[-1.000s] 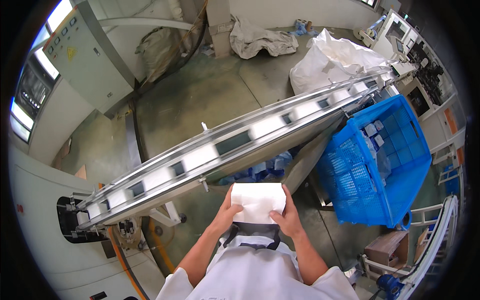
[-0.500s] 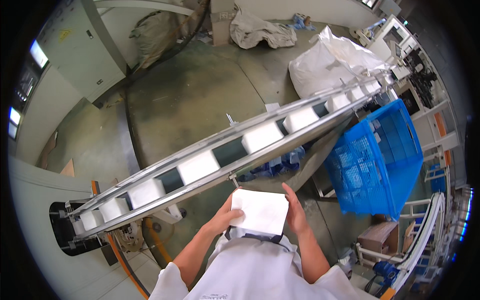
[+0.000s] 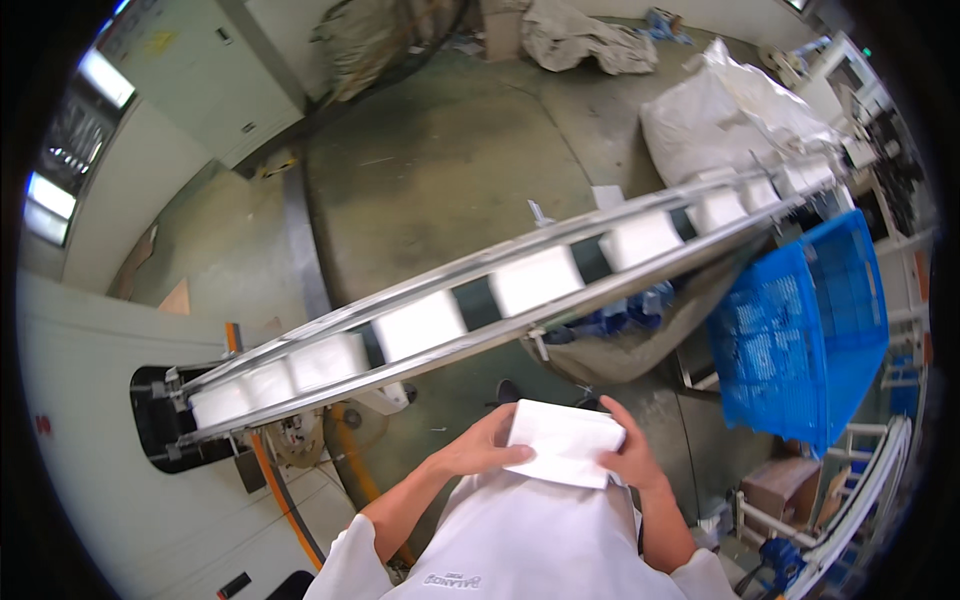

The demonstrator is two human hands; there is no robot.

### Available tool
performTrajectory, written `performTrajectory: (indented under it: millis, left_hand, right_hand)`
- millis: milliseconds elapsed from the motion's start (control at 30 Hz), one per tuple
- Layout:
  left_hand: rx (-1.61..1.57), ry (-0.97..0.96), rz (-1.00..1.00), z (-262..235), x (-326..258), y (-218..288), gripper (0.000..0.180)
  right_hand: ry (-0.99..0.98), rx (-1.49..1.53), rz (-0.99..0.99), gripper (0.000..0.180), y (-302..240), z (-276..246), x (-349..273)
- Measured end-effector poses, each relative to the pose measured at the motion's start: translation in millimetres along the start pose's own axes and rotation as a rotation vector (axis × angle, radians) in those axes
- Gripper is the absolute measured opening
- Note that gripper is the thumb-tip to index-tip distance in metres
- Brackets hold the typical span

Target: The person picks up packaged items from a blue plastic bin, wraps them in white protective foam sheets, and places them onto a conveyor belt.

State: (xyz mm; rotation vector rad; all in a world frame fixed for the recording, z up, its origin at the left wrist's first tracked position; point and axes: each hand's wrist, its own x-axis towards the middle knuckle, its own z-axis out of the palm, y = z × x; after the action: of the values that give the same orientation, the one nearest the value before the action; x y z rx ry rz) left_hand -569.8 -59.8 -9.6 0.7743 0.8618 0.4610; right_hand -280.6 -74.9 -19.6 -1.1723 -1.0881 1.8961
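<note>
In front of my body I hold a white rectangular pack point(image 3: 562, 440) that looks like a stack of folded tissue. My left hand point(image 3: 480, 448) grips its left side, the thumb lying over the top face. On the opposite side my right hand point(image 3: 636, 462) is closed around the edge, its thumb pressed on the near right corner. The fingers beneath the pack are hidden. Beyond my hands a narrow conveyor point(image 3: 475, 305) runs slantwise from lower left to upper right. Several similar white packs point(image 3: 420, 325) sit along its dark belt with gaps between some of them.
To the right stands a blue plastic crate point(image 3: 780, 340). A large white sack point(image 3: 725, 115) rests behind the conveyor's far end. Under the conveyor hangs a grey cloth point(image 3: 640, 350) with blue pieces in it. At the left the belt meets a dark opening point(image 3: 155, 420) in a white machine housing.
My right hand has closed on the pack, its thumb now over the top; before, its fingers stood straight beside it. The whole view has shifted, and packs on the belt have moved along.
</note>
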Motion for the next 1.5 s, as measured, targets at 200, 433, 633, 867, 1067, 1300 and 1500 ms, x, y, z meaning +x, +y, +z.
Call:
performTrajectory:
  millis: [200,433,633,867,1067,1300,1500]
  left_hand:
    - [0.028,0.193,0.186,-30,-3,60,0.069]
    - [-0.102,0.131,0.326,-42,-36,74,0.086]
    - [-0.147,0.517,0.341,-142,-102,49,0.057]
    - [-0.238,0.593,0.030,-265,-124,27,0.051]
    - [0.195,0.583,-0.464,-312,-46,-10,0.046]
    - [0.280,0.790,-0.068,-190,22,53,0.030]
    - [0.673,0.618,0.190,68,179,107,0.025]
  right_hand:
    - [0.184,0.275,-0.174,0.067,-48,-14,35]
    - [-0.020,0.505,0.069,0.063,-46,28,121]
    - [-0.393,0.366,0.300,0.067,-46,151,187]
    - [-0.397,0.102,0.264,0.053,-58,182,233]
    - [-0.280,-0.066,0.028,0.038,-62,35,183]
    - [0.328,0.026,-0.126,0.038,-108,-250,26]
    - [1.226,-0.495,-0.277,0.024,-161,-573,-93]
